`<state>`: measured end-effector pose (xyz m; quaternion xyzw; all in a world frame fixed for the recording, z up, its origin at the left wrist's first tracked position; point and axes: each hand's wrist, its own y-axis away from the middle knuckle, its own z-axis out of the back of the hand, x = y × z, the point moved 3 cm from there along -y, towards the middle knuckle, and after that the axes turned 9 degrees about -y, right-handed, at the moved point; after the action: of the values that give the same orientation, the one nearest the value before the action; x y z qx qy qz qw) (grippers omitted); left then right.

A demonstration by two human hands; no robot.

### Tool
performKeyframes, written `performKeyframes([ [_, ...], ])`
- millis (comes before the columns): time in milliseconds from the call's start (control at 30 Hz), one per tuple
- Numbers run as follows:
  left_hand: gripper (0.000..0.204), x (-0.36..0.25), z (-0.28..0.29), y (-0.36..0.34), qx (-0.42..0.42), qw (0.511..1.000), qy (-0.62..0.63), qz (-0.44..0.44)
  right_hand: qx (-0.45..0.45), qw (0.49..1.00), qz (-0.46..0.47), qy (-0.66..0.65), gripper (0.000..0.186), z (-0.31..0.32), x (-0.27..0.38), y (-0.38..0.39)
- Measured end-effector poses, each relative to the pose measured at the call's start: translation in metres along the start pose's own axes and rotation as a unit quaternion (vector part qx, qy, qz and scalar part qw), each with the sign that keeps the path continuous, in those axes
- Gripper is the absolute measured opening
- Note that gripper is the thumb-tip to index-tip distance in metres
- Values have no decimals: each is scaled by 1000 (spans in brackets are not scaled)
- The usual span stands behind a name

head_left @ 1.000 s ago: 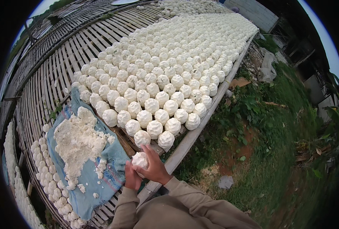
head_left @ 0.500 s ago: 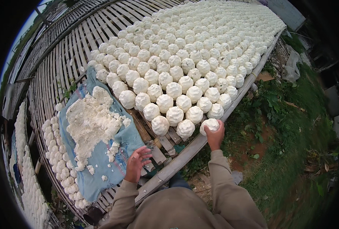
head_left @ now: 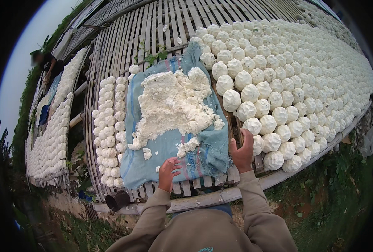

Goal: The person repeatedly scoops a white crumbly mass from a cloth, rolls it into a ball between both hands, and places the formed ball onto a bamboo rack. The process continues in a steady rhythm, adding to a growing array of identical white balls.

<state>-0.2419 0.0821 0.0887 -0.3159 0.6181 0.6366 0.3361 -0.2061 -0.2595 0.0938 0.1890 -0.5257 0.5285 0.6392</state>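
Note:
My left hand (head_left: 168,173) hovers over the near edge of a blue woven cloth (head_left: 155,175), its fingers apart and nothing in them. A crumbly white mass (head_left: 169,103), like moist dough or pulp, lies heaped on that cloth. Small loose white crumbs (head_left: 147,153) sit closer to me. My right hand (head_left: 242,152) is open and empty, thumb and fingers apart, between the cloth's right edge and the rows of white balls. The closest white ball (head_left: 258,145) is just to its right. These balls have ridged, hand-pressed surfaces and stand in close rows.
Everything rests on a bamboo slat platform (head_left: 123,48) with a thick front pole (head_left: 211,198). Smaller white lumps (head_left: 108,126) line the cloth's left side. A dark tin can (head_left: 117,200) sits at the front edge. Far left, a person (head_left: 50,63) stands by another loaded rack (head_left: 52,143).
My right hand has let go of the white ball at the near corner of the rows and moved left toward the cloth. The view has turned left. My left hand stays open.

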Motion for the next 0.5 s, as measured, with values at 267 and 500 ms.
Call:
performKeyframes([
  [267, 36, -48, 125, -125, -229, 958, -101, -138, 251, 957, 83, -120, 59, -278, 77, -48],
  [500, 36, -17, 193, -158, -459, 801, -338, -183, 314, 934, -118, -123, 42, -438, 56, -90],
])
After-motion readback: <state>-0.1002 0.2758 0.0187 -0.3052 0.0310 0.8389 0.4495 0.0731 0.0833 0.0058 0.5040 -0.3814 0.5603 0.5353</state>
